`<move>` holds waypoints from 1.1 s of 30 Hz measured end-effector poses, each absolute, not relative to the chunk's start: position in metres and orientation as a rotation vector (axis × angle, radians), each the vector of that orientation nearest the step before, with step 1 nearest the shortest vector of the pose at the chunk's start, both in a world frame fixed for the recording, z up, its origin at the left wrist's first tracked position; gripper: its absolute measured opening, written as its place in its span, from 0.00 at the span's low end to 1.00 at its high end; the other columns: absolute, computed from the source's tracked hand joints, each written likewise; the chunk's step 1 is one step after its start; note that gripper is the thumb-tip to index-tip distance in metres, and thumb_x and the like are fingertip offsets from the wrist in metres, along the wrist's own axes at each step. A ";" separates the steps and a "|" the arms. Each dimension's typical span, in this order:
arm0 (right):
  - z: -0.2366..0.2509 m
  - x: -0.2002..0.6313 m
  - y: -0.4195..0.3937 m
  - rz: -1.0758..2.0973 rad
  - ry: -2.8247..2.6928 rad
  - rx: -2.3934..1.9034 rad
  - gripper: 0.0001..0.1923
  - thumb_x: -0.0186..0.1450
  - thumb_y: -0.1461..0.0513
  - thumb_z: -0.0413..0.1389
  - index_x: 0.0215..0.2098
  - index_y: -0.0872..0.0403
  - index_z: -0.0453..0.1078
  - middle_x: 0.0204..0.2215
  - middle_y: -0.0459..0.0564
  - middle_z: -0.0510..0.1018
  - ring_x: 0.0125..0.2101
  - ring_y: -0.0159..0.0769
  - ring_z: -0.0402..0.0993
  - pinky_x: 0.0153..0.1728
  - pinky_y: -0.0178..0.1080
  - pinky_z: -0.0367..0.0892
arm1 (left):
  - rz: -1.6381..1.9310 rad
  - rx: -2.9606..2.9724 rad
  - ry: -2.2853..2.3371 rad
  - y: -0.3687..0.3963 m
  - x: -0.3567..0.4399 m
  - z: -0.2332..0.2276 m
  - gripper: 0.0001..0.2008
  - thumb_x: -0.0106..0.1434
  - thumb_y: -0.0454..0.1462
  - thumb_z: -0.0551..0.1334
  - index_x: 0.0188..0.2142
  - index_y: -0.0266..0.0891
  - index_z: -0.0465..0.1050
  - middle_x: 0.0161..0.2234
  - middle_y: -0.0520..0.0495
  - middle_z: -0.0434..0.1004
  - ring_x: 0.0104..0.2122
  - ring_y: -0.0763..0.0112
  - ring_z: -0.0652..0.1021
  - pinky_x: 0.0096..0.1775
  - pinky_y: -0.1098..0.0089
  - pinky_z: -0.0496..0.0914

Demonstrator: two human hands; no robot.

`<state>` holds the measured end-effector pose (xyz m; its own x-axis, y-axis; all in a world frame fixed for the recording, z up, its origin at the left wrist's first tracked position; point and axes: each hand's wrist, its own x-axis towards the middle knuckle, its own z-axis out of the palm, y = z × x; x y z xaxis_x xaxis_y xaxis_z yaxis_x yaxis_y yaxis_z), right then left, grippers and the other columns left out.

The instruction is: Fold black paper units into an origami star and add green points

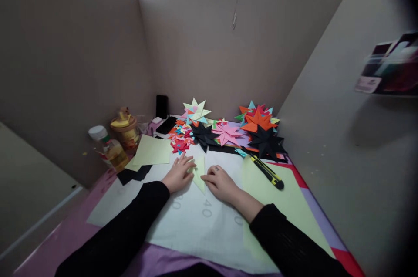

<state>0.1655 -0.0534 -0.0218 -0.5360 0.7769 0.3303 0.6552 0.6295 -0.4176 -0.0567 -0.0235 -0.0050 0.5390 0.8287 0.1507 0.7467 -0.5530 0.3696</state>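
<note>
A folded piece of pale green paper (200, 176), narrowing to a point towards me, lies on the white sheet between my hands. My left hand (179, 175) rests on its left side with fingers stretched out and apart. At the paper's right edge, my right hand (221, 183) has its fingers curled and the thumb and forefinger pinched together on that edge. A ring shows on one of its fingers. Both hands rest low, close to the table surface.
Folded paper stars, among them a pink star (227, 133), a black star (266, 141) and an orange star (257, 119), stand at the back. A yellow-black cutter (267, 172) lies on a large green sheet (290, 198). Left are square green paper (152, 150), a bottle (109, 148) and a cup (125, 131).
</note>
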 end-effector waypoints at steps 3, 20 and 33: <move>-0.022 0.167 -0.052 0.370 -2.353 -1.103 0.13 0.64 0.65 0.54 0.43 0.50 0.76 0.35 0.53 0.72 0.40 0.41 0.66 0.42 0.45 0.65 | 0.447 2.485 1.241 -0.009 -0.055 -0.004 0.08 0.60 0.38 0.58 0.37 0.40 0.73 0.58 0.40 0.67 0.64 0.49 0.54 0.59 0.45 0.55; -0.032 0.163 -0.048 1.330 -1.233 -1.206 0.22 0.60 0.58 0.55 0.51 0.50 0.58 0.43 0.53 0.72 0.30 0.33 0.74 0.32 0.40 0.71 | 1.083 2.448 1.071 -0.020 -0.043 0.007 0.04 0.64 0.33 0.58 0.32 0.41 0.66 0.40 0.45 0.78 0.46 0.65 0.74 0.49 0.59 0.66; -0.015 0.160 -0.056 1.495 -1.090 -1.382 0.17 0.58 0.50 0.59 0.26 0.57 0.71 0.17 0.47 0.76 0.17 0.29 0.69 0.21 0.33 0.62 | 1.420 2.189 1.339 -0.022 -0.033 0.003 0.16 0.55 0.33 0.66 0.44 0.43 0.68 0.54 0.41 0.66 0.55 0.55 0.67 0.53 0.53 0.62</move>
